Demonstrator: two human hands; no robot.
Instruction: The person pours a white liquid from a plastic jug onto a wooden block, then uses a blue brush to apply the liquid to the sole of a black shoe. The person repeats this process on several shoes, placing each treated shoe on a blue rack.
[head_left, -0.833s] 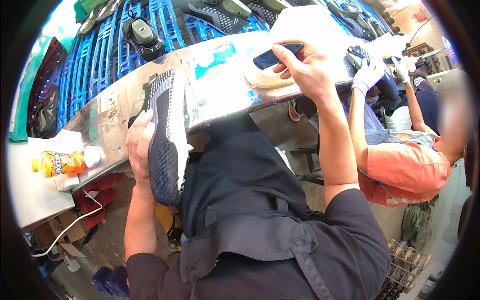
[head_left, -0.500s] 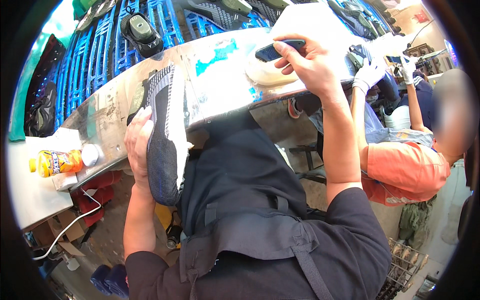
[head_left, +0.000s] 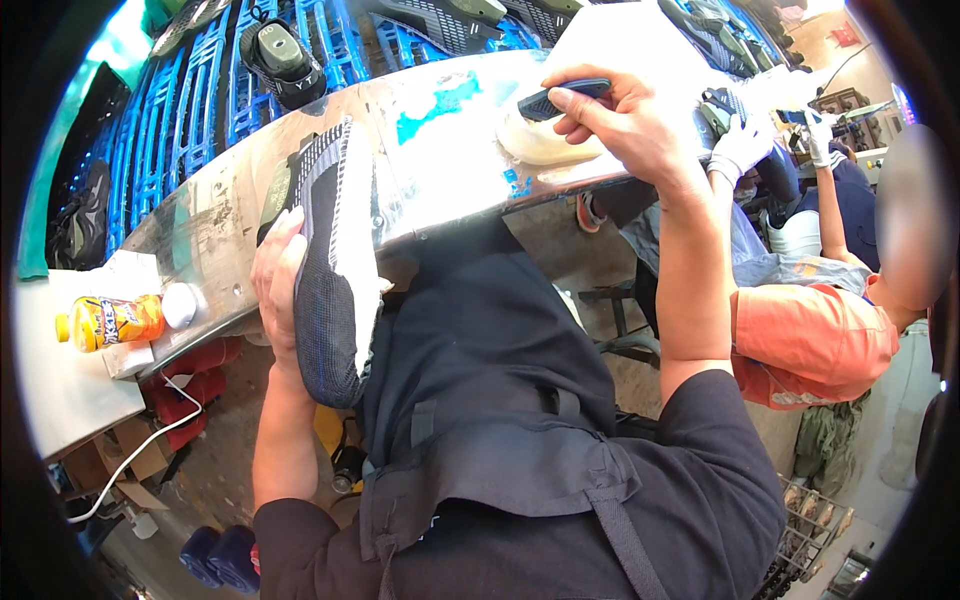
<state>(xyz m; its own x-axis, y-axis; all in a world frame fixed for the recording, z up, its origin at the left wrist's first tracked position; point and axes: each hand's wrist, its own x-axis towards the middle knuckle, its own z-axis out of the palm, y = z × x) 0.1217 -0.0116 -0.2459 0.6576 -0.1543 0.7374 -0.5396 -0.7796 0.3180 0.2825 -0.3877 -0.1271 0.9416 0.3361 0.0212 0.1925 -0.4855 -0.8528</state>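
The left hand (head_left: 275,285) holds the dark shoe (head_left: 335,270) tight, while the right hand (head_left: 625,125) should press the brush (head_left: 560,97) gently.

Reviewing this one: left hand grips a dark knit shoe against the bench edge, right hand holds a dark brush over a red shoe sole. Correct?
Not quite. In the head view the sole under the right hand and brush is cream-white, not red. The left hand does grip the dark knit shoe at the bench edge.
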